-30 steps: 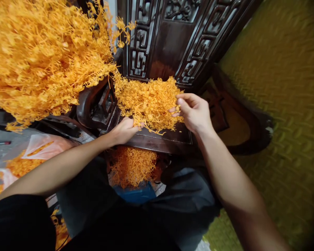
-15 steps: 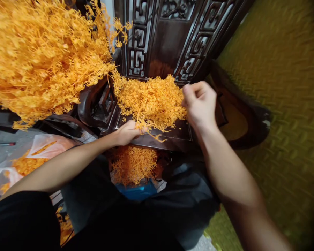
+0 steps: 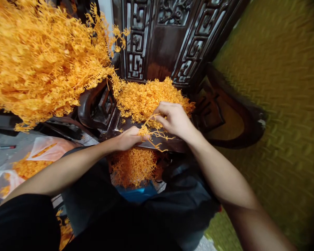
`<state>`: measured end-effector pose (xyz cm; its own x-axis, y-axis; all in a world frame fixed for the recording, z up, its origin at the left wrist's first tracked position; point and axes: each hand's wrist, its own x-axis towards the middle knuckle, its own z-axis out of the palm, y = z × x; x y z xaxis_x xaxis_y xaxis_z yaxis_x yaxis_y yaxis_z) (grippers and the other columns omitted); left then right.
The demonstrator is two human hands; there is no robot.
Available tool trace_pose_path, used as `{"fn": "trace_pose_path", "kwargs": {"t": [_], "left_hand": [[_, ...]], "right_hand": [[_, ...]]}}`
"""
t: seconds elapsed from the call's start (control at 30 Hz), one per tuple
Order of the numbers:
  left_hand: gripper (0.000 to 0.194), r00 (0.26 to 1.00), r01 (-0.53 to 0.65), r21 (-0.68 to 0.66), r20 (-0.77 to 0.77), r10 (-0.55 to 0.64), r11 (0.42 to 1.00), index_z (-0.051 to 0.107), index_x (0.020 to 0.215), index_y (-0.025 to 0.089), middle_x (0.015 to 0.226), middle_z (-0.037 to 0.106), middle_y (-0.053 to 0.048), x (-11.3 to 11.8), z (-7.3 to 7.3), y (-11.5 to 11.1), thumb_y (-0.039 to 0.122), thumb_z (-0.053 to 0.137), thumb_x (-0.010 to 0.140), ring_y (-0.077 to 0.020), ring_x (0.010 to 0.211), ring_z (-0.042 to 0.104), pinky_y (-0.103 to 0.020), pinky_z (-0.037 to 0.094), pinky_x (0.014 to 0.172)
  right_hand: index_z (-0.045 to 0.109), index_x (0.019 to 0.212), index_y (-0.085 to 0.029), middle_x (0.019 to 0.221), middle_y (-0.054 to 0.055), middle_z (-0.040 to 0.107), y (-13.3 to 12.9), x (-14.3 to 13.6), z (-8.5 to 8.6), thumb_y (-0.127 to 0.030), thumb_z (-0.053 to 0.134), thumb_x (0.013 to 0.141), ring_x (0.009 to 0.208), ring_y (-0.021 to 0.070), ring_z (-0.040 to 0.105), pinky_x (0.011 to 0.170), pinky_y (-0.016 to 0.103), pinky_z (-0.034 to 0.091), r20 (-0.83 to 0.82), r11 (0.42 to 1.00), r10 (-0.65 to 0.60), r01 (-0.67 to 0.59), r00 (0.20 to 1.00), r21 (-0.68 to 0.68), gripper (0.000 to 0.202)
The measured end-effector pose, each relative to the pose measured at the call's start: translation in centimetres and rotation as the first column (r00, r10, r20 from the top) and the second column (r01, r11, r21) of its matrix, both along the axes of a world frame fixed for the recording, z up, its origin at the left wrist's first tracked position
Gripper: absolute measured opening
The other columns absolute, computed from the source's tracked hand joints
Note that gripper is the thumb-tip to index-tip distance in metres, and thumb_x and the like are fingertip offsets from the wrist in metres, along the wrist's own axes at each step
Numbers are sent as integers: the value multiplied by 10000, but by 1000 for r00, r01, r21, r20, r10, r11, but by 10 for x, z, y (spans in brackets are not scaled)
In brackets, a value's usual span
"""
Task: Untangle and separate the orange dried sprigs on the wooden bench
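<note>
My left hand is closed around an orange branching plastic sprig, whose thin stems spread to the right over the front edge of the dark wooden seat. Just to its right, my right hand pinches one of the orange stems, which bends up between thumb and forefinger. Behind both hands, a heap of small frilly orange pieces lies on the seat against the carved chair back. The exact spot where each set of fingers grips is partly hidden.
A large mass of orange sprigs fills the upper left. Under the seat, more orange branching pieces stand in a blue container. Plastic bags with orange pieces lie at left. A curved armrest and yellow-green textured surface border the right.
My right hand has come from the right side of the heap down and left to the sprig, and now pinches a stem. My left hand stays nearly in place.
</note>
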<state>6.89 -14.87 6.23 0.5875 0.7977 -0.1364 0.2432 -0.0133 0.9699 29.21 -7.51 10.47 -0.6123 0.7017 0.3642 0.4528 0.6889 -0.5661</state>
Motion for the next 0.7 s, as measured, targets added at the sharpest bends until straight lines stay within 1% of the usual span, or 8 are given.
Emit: {"fn": "trace_pose_path", "kwargs": {"t": [0.1,0.2,0.27,0.37,0.47,0.53,0.63,0.7], "left_hand": [[484,1000,12,-103,14,-11,995,442,629,219,529,376,50,-8,1,-6,569,574,935,-96,499,313,-279,244,491],[441,998,55,-12,-20,-55,998,457,655,212,594,407,38,-14,8,-11,514,549,962,-105,568,361,-273,311,549],[429,990,104,122,-111,-91,987,438,639,206,618,393,39,-14,13,-10,467,566,956,-105,599,364,-275,334,596],[433,962,190,231,-240,-133,954,420,626,201,628,378,40,-11,16,-5,435,569,957,-104,607,357,-284,336,624],[377,963,210,228,-216,-161,951,496,668,192,661,442,31,-6,13,1,429,576,950,-112,640,397,-281,365,642],[328,969,214,224,-170,-178,951,543,693,184,671,470,30,-4,11,3,410,613,919,-111,649,413,-274,378,643],[334,968,218,207,-167,-185,954,533,658,179,643,451,34,-4,12,5,402,648,879,-102,623,394,-268,363,613],[357,970,199,159,-173,-171,967,513,639,182,630,441,32,-5,15,5,420,639,873,-100,610,383,-269,349,593]], "right_hand": [[615,767,-196,867,124,629,46,37,-21,-479,613,973,923,277,577,867,434,475,10,925,-305,294,952,240,350],[623,829,-198,991,152,666,71,68,-38,-496,630,949,966,293,605,903,461,484,-83,849,-474,480,876,220,321],[664,943,-184,1010,143,705,63,69,-38,-465,616,958,905,267,631,856,434,504,-80,909,-392,399,916,120,286],[708,1120,-193,925,82,738,26,42,-21,-426,555,1009,781,210,637,757,364,509,-52,991,-108,103,993,-89,301],[757,1077,-198,987,69,743,-11,9,5,-441,600,1001,853,195,662,784,334,500,-63,973,150,-159,987,-168,299],[763,1080,-190,995,61,731,-24,-3,16,-477,725,922,845,183,651,768,316,486,-46,943,261,-265,964,-202,330],[754,1025,-192,916,34,693,-30,-8,20,-487,809,857,791,159,613,732,296,460,-20,908,360,-355,933,-224,344],[696,837,-187,787,14,634,-29,-8,16,-498,750,910,711,141,565,685,290,430,-55,924,321,-325,946,-201,324]]}}
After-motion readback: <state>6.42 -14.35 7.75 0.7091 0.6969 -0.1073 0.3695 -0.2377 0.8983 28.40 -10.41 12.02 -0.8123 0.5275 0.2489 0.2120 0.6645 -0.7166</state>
